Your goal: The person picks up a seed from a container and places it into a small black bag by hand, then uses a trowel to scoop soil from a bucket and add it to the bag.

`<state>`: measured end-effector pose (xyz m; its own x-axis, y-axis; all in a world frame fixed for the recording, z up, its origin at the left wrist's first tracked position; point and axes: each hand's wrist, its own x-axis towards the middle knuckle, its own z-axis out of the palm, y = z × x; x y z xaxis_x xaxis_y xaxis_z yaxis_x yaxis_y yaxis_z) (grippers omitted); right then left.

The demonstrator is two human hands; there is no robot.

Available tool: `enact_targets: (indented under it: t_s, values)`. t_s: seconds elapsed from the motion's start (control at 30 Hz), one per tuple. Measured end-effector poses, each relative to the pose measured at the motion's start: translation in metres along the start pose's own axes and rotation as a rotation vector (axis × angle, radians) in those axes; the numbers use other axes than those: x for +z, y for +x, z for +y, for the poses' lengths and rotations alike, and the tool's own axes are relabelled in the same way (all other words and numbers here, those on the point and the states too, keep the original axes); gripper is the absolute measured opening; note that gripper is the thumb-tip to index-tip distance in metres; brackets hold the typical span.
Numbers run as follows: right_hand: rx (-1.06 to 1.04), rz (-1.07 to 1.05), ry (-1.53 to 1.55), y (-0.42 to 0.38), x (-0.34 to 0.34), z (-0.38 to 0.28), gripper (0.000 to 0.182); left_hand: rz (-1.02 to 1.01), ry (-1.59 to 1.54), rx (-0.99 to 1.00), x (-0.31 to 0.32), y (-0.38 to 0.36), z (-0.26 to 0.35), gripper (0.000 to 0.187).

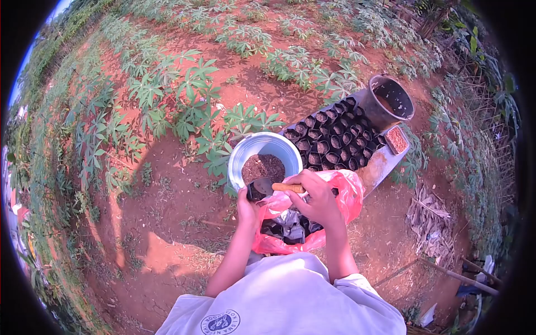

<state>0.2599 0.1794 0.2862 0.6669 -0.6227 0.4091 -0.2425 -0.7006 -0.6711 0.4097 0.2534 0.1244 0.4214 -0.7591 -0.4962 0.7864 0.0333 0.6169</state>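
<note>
My right hand (312,194) is closed around the wooden handle of a small trowel (288,187), its metal end pointing left. In my left hand (245,207) is a small black planting bag (258,191), right at the trowel's tip. Where blade and bag meet is too dark to separate. Just beyond both hands stands a pale blue bucket (237,159) with dark soil (263,167) inside. Below my hands a pink plastic bag (349,195) lies open, showing crumpled black planting bags (293,226).
Many soil-filled black bags (332,139) stand packed together on a board (382,167) at the right. A dark bucket (391,100) and a small tray of reddish grains (397,139) are at its far end. Leafy plants (195,84) grow ahead; dry leaves (429,220) lie at right.
</note>
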Motion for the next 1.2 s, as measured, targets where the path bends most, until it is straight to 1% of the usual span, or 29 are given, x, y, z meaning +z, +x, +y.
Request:
enact_targets:
  t_s: [0.07, 0.13, 0.17, 0.23, 0.3, 0.37, 0.4, 0.43, 0.47, 0.53, 0.57, 0.63, 0.8, 0.87, 0.9, 0.97, 1.03, 1.07, 1.13, 1.2]
  values:
    - [0.03, 0.025, 0.026, -0.003, 0.0, 0.004, 0.015, 0.001, -0.025, 0.007, -0.009, 0.005, -0.001, 0.043]
    - [0.068, 0.181, 0.096, -0.007, 0.001, 0.013, 0.013, -0.001, -0.071, -0.006, -0.017, 0.006, 0.002, 0.042]
    - [0.07, 0.176, 0.091, -0.012, 0.003, 0.024, 0.013, -0.007, -0.112, -0.013, -0.02, 0.007, 0.005, 0.041]
    - [0.105, 0.362, 0.242, -0.017, 0.011, 0.047, 0.01, 0.033, -0.118, -0.003, -0.027, 0.011, 0.006, 0.044]
    - [0.125, 0.376, 0.214, -0.018, 0.017, 0.055, 0.01, 0.064, -0.066, 0.014, -0.033, 0.009, 0.011, 0.045]
    - [0.115, 0.298, 0.05, -0.014, 0.025, 0.071, 0.011, 0.063, -0.074, 0.025, -0.042, 0.009, 0.011, 0.045]
    - [0.087, 0.223, -0.014, -0.01, 0.028, 0.074, 0.015, 0.065, -0.064, 0.008, -0.045, 0.007, 0.012, 0.045]
    - [0.084, 0.219, -0.008, -0.007, 0.034, 0.08, 0.015, 0.065, -0.055, -0.007, -0.047, 0.006, 0.013, 0.045]
    - [0.089, 0.126, -0.023, -0.004, 0.042, 0.089, 0.017, 0.07, -0.056, -0.001, -0.049, 0.006, 0.014, 0.045]
    - [0.13, -0.027, -0.077, 0.0, 0.06, 0.103, 0.021, -0.008, -0.049, -0.027, -0.056, 0.003, 0.012, 0.045]
    - [0.131, -0.035, -0.071, 0.0, 0.068, 0.109, 0.021, 0.002, -0.051, -0.026, -0.059, 0.0, 0.01, 0.045]
    - [0.128, -0.086, -0.057, 0.005, 0.082, 0.12, 0.021, -0.083, -0.003, -0.065, -0.059, -0.003, 0.01, 0.039]
    - [0.138, -0.113, -0.033, 0.005, 0.1, 0.14, 0.019, -0.029, -0.003, -0.039, -0.058, -0.012, 0.006, 0.04]
    - [0.229, -0.101, -0.024, 0.005, 0.102, 0.144, 0.018, 0.005, 0.006, -0.036, -0.054, -0.018, 0.004, 0.041]
    - [0.227, -0.107, -0.017, 0.006, 0.102, 0.146, 0.018, 0.012, 0.007, -0.032, -0.049, -0.02, 0.006, 0.041]
    - [0.31, -0.205, -0.026, 0.004, 0.102, 0.147, 0.018, 0.029, 0.008, -0.03, -0.048, -0.023, 0.005, 0.042]
    - [0.293, -0.251, -0.045, 0.001, 0.103, 0.152, 0.019, -0.019, -0.026, -0.054, -0.046, -0.021, 0.004, 0.041]
    - [0.277, -0.292, -0.071, 0.0, 0.103, 0.155, 0.02, -0.019, -0.025, -0.046, -0.044, -0.023, 0.004, 0.041]
    - [0.237, -0.301, -0.072, 0.001, 0.108, 0.163, 0.021, 0.062, -0.082, -0.046, -0.036, -0.024, 0.004, 0.043]
    - [0.197, -0.346, -0.076, 0.0, 0.106, 0.164, 0.023, 0.018, -0.06, -0.049, -0.039, -0.021, 0.005, 0.044]
